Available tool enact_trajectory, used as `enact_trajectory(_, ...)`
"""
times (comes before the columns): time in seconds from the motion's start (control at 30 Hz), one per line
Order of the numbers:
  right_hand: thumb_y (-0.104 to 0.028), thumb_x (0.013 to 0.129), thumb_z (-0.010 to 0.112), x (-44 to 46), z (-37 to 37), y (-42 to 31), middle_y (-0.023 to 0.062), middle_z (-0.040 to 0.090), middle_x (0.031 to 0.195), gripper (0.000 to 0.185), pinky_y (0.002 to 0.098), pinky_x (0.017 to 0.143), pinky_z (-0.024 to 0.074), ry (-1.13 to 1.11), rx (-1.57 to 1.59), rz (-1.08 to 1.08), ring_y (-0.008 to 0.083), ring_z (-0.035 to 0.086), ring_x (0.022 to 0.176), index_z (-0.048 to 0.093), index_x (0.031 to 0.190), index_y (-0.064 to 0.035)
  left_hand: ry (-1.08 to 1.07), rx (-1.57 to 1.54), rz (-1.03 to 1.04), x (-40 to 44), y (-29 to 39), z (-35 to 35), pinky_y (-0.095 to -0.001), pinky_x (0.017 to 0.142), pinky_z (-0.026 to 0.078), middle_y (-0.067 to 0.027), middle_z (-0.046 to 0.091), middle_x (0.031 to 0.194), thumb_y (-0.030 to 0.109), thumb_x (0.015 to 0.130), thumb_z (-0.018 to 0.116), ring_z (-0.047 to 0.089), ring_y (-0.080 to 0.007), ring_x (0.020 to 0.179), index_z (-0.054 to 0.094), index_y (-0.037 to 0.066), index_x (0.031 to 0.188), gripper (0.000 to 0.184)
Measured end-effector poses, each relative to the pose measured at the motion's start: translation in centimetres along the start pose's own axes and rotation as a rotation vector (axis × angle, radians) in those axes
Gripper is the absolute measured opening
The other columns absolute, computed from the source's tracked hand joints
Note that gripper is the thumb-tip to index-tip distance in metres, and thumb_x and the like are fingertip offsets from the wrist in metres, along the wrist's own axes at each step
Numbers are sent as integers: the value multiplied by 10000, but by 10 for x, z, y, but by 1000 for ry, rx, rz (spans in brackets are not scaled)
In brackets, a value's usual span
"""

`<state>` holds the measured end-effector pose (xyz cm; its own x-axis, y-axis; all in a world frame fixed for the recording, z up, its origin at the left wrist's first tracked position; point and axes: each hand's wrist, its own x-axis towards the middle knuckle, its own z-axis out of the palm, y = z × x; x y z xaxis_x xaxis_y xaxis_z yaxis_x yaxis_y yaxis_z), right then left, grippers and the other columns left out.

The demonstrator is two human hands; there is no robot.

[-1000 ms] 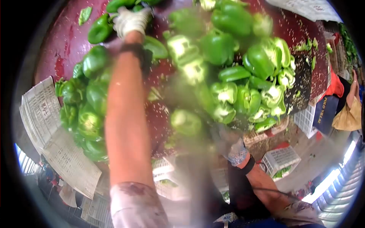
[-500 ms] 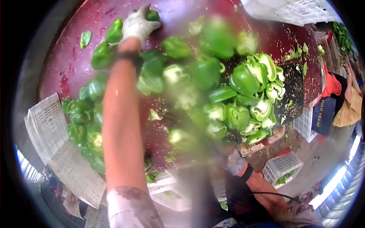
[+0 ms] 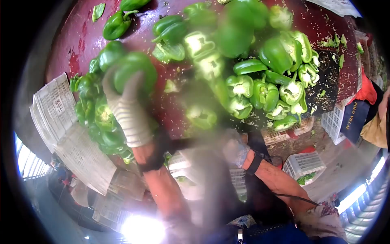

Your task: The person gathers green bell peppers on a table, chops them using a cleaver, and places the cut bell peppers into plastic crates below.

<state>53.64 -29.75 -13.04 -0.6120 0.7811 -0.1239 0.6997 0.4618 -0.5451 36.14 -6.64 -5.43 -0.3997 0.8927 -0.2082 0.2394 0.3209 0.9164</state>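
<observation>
My left hand [image 3: 126, 105], in a striped white glove, is closed around a whole green bell pepper [image 3: 136, 73] above the dark red table [image 3: 87, 26]. Just to its left lies a pile of whole peppers [image 3: 91, 105]. Low in the middle of the view is my right hand [image 3: 235, 148], gloved, with a black band at the wrist; a smear on the lens blurs its fingers and hides whatever they may hold. Beyond it, cut pepper halves [image 3: 266, 95] with pale seed cores lie heaped on a black board [image 3: 327, 77].
Stacked white crates [image 3: 53, 110] lean at the table's left edge. More crates stand on the floor, one a white crate [image 3: 304, 166] holding green pieces. Seeds and scraps litter the table. At the right edge another person [image 3: 382, 114] is partly in view.
My left hand has drawn back from the far side of the table towards me and now has a pepper in its grasp. The view has shifted, and my right hand stays low in the middle.
</observation>
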Motion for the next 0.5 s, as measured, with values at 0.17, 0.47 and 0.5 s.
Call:
enact_trajectory(0.17,-170,798,545,-31,-11,16,85,622,755,176,353,561,479,-179,32,-13,205,604,613,631,896,-51,-54,56,-64,11,-18,-25,-317,834,524,-118,585,1132,160,764,699,594,-228,1001,584,24,1180,452)
enact_trajectory(0.47,-202,782,691,-23,-15,41,82,635,797,261,367,595,503,-637,112,93,277,612,662,664,1021,-103,-475,-1028,-311,81,-21,-45,-354,678,607,-128,620,1042,319,785,714,658,-253,875,552,14,1157,507)
enact_trajectory(0.5,-194,782,695,-24,-8,42,85,637,794,257,372,584,502,-445,193,68,276,610,652,664,1018,-98,-485,-833,-87,56,-6,-42,-361,688,607,-127,620,1044,312,787,712,657,-255,883,549,19,1160,502)
